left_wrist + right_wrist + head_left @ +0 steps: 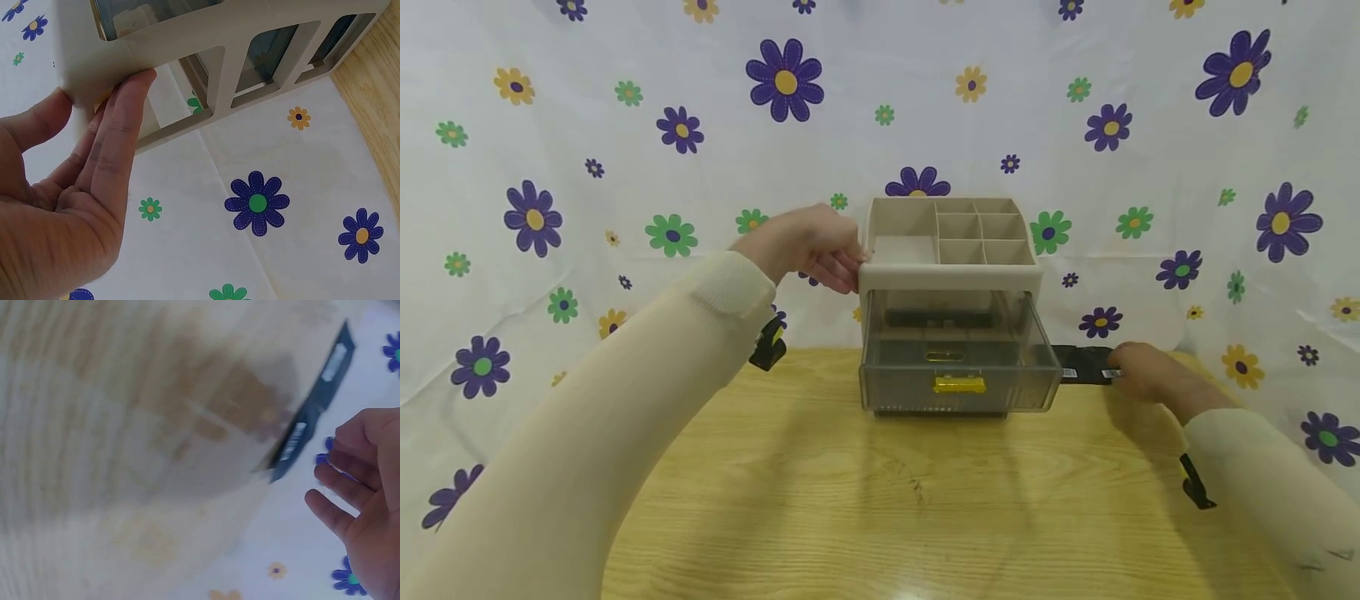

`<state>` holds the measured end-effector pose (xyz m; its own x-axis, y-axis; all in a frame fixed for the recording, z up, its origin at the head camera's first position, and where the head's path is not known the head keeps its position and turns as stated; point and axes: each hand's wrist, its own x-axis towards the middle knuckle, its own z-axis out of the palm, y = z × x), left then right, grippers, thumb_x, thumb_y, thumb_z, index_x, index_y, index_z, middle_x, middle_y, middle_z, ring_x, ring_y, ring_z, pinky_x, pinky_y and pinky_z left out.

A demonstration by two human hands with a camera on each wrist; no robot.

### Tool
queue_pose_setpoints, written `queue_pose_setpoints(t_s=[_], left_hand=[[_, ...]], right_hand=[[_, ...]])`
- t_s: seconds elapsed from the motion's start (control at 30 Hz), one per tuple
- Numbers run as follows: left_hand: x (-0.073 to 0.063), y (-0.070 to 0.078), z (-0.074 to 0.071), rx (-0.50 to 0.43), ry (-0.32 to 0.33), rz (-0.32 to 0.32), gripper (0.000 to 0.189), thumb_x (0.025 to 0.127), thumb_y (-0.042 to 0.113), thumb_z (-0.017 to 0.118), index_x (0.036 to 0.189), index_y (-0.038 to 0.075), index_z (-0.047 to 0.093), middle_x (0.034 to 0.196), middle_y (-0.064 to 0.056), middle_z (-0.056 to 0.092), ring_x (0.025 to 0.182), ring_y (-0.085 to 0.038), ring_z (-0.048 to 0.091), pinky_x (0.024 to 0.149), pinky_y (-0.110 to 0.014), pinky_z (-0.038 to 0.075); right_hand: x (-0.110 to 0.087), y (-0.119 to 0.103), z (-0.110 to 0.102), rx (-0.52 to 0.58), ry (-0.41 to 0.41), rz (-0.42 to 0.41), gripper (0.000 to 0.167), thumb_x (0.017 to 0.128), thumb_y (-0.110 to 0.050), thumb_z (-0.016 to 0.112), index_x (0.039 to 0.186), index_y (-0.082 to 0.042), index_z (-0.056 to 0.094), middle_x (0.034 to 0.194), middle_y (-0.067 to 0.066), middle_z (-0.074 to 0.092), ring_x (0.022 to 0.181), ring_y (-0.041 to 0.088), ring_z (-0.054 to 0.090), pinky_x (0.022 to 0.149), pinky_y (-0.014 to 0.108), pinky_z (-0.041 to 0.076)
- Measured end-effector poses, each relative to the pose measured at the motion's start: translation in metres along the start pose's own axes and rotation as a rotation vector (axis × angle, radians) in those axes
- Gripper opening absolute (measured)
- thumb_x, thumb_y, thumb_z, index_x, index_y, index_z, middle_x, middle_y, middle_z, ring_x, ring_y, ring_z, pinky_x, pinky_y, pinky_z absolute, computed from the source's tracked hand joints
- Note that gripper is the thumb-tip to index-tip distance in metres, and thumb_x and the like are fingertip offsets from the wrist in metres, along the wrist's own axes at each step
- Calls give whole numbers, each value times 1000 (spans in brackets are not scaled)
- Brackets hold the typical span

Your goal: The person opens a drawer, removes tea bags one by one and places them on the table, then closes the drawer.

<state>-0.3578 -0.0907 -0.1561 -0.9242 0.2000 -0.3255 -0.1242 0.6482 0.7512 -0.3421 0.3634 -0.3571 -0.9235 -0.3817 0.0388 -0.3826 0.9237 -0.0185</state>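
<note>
A beige desktop organizer (pixel 951 277) with smoky clear drawers stands near the table's back edge. Its upper drawer (pixel 895 392), with a gold handle (pixel 959 385), is pulled out toward me. My left hand (pixel 823 242) grips the organizer's upper left edge; in the left wrist view, thumb and fingers pinch the beige frame (pixel 187 37) by a cut-out. To the right of the organizer, two flat black pieces with white labels (pixel 312 406) lie end to end. My right hand (pixel 375 487) is beside them, fingers loosely bent, a small gap showing in the right wrist view.
Open compartments (pixel 985 229) of different sizes fill the organizer's top. A wood-grain table (pixel 850 508) stretches out in front. Behind hangs a white cloth (pixel 865 75) with purple, green and yellow flowers, close to the organizer's back.
</note>
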Motion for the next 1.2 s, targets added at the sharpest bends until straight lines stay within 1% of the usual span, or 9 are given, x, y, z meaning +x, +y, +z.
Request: queue_pose_setpoints(t_s=[0.17,0.3,0.5,0.63,0.73,0.83,1.0,1.07,1.2], left_hand=[[1,-3,1,2,4,13,27,99,16,57,122,3,59,114,-18,70,89,-29,76,80,-37,63],[2,-1,2,3,5,16,27,99,16,57,122,3,59,113,-18,70,89,-29,76,79,-37,63],[2,-3,3,4,-11,2,29,99,16,56,124,2,59,112,-18,71,91,-29,75,80,-36,63],[1,-2,2,12,1,12,29,99,17,56,124,2,59,113,-18,71,93,-30,75,81,-36,62],[1,-1,1,19,4,16,30,99,17,56,125,2,59,113,-18,71,90,-28,76,81,-36,62],[2,-1,1,20,4,14,30,99,17,56,125,2,59,111,-17,72,89,-28,76,80,-36,63],[2,0,2,17,5,12,30,99,17,56,125,2,58,111,-17,72,90,-28,76,79,-35,63],[2,1,2,17,6,7,31,100,17,56,126,1,58,113,-18,71,88,-27,76,80,-35,63],[0,1,3,10,15,3,29,100,17,56,125,2,58,113,-18,70,90,-28,76,80,-35,63]], right_hand=[[4,-19,-26,65,26,-15,29,86,-4,64,110,12,68,106,28,70,98,44,67,90,58,55],[8,-34,-52,92,50,-27,29,88,-4,61,113,9,68,108,26,71,97,41,69,87,56,57],[8,-58,-96,71,84,-25,26,92,-7,60,112,6,69,106,23,72,94,38,70,84,53,59],[3,-74,-126,34,145,-26,27,93,-8,58,112,6,69,104,22,72,89,34,70,79,51,60],[-2,-92,-142,20,191,-34,27,93,-10,57,112,4,70,103,21,73,88,33,71,78,50,61],[-8,-116,-154,21,214,-49,25,94,-11,59,112,2,71,102,18,74,88,31,71,79,49,61],[-22,-158,-166,-11,233,-136,19,93,-10,63,108,-4,73,91,8,73,76,19,64,71,39,61],[-28,-173,-170,-27,249,-188,16,93,-9,63,105,-6,73,87,4,72,72,16,60,66,35,58],[-42,-199,-174,-49,333,-304,12,93,-9,63,100,-9,73,85,1,71,68,13,58,61,30,54]])
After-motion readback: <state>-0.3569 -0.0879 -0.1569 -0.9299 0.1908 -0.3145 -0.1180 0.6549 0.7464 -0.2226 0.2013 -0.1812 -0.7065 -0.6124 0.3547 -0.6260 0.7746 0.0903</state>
